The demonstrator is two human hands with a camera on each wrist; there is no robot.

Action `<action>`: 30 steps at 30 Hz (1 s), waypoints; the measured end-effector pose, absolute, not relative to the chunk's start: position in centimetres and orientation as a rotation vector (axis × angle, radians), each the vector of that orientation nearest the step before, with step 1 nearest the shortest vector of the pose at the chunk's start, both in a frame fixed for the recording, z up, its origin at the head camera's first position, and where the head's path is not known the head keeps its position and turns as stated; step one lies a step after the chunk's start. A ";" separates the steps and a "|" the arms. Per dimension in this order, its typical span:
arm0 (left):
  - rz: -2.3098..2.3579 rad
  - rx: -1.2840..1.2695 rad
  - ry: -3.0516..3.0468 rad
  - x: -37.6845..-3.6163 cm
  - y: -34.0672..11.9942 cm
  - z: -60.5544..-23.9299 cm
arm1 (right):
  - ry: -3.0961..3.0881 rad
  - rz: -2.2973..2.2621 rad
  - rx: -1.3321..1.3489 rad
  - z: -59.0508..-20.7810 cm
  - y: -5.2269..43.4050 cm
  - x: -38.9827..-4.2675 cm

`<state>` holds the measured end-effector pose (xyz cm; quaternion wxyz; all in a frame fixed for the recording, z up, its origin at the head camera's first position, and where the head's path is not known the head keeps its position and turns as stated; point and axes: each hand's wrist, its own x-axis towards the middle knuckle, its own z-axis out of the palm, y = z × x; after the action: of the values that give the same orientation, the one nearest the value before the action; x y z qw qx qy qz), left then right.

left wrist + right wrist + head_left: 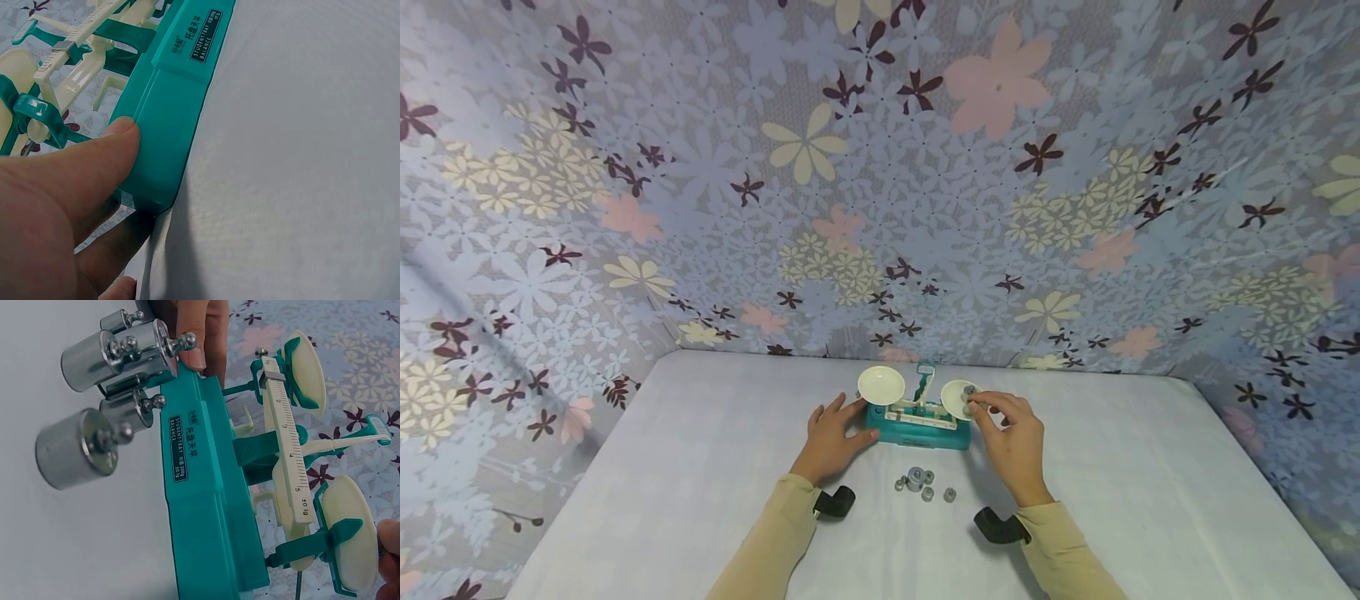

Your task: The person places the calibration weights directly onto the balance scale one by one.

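A teal student tray balance with two cream pans stands on the table. My left hand holds the left end of its base, the thumb on the front and the other fingers around the end. At the right pan, my right hand pinches a small metal weight between thumb and fingertips; the fingers partly hide it. The left pan has nothing on it. On the beam, the silver rider sits near the left end of the scale.
Several knobbed metal weights of different sizes, among them a large one and a separate small one, stand in front of the balance. White cloth covers the table. A flowered backdrop rises behind it.
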<state>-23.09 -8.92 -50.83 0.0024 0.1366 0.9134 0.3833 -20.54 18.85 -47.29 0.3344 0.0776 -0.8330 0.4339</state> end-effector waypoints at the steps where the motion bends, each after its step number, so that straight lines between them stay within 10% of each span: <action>1: 1.202 0.429 2.866 -23.1 -8.9 -50.8 | -2.174 1.133 0.202 -47.3 18.8 -20.6; 30: 1.178 0.398 2.863 -23.2 -8.8 -50.9 | -2.218 1.149 0.138 -46.8 19.1 -20.5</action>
<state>-23.16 -8.81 -50.86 0.0100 0.1276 0.9171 0.3774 -20.50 19.11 -46.78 0.3147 0.0525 -0.8416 0.4359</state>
